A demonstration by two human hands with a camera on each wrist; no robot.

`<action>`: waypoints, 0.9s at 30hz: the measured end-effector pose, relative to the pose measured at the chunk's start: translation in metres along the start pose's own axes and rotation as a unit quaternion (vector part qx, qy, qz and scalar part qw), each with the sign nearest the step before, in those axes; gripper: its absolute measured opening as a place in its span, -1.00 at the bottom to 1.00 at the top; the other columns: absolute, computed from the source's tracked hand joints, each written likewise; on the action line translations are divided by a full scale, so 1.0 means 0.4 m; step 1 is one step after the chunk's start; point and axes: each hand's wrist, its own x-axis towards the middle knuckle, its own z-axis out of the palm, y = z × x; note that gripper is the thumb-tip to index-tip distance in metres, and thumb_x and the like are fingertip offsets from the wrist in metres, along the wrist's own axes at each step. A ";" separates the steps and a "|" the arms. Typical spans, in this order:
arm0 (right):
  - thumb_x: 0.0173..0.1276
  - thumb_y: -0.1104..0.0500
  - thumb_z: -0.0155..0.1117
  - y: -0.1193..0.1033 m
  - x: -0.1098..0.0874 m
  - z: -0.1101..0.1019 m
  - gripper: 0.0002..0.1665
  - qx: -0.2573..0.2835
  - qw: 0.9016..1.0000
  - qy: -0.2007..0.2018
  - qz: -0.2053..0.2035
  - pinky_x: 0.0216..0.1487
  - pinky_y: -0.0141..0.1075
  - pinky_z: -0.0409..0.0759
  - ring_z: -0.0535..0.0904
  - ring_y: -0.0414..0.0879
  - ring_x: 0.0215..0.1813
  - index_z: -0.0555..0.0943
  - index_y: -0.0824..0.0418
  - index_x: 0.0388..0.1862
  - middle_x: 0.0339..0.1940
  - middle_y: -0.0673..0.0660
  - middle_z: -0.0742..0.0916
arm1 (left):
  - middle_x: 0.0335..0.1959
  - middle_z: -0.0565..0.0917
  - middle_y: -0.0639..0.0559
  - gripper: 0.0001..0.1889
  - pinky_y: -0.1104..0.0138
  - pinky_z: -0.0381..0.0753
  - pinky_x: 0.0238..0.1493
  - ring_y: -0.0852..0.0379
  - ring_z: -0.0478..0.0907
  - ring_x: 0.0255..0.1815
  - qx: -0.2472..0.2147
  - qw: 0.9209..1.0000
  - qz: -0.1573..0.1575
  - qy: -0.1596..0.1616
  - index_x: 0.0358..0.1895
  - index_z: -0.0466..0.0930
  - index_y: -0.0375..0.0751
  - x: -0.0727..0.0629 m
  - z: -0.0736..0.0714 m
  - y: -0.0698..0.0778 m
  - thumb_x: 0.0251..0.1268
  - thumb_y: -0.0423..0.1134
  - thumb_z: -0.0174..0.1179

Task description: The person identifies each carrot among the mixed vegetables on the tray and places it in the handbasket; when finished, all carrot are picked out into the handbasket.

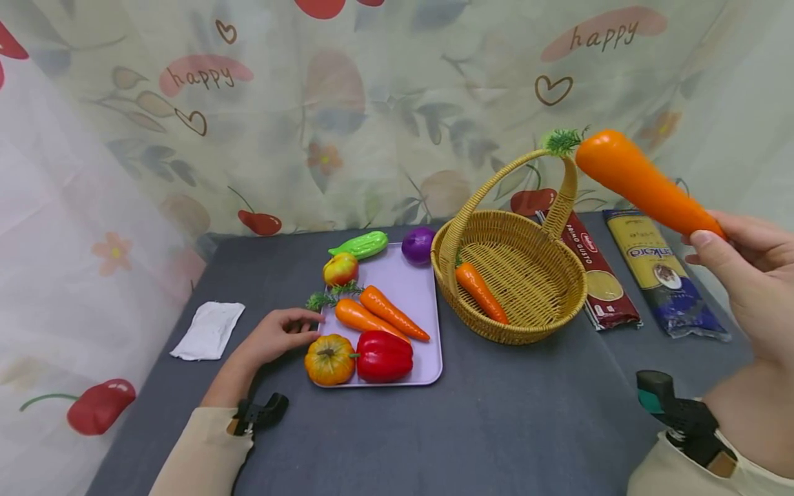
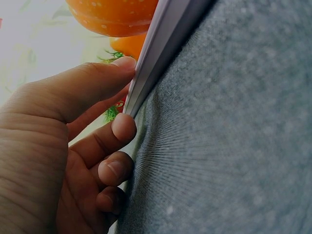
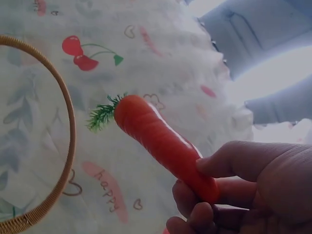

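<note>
My right hand (image 1: 753, 275) pinches a large orange carrot (image 1: 642, 180) by its narrow tip, thumb on one side and fingers on the other. The carrot's green leafy top points up and left, overlapping the handle of a wicker basket (image 1: 573, 303) in the head view. Another carrot (image 1: 482, 293) lies inside the basket. At the left edge of a lilac tray (image 1: 428, 365), my left hand (image 1: 282, 334) touches the rim with thumb and fingertips, fingers loosely bent. Two carrots (image 1: 397, 315), a small pumpkin (image 1: 329, 359) and a red bell pepper (image 1: 384, 356) lie on the tray.
Toward the tray's back are an apple (image 1: 340, 269), a green vegetable (image 1: 362, 244) and a purple round vegetable (image 1: 418, 246). Right of the basket lie a red packet (image 1: 598, 275) and a blue-gold packet (image 1: 670, 275). A white tissue pack (image 1: 209, 331) lies at left.
</note>
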 end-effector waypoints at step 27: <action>0.53 -0.21 0.20 0.202 0.124 0.092 -0.30 -0.165 0.960 -0.209 0.093 -0.33 -0.31 0.40 0.39 -0.04 -0.15 0.61 0.35 0.29 -0.07 0.03 0.65 | -0.36 0.54 -0.03 -0.69 0.34 0.36 -0.41 0.02 0.43 -0.42 -0.002 1.000 0.008 0.000 0.10 0.74 -0.11 0.002 0.000 -0.004 0.35 -0.15 0.41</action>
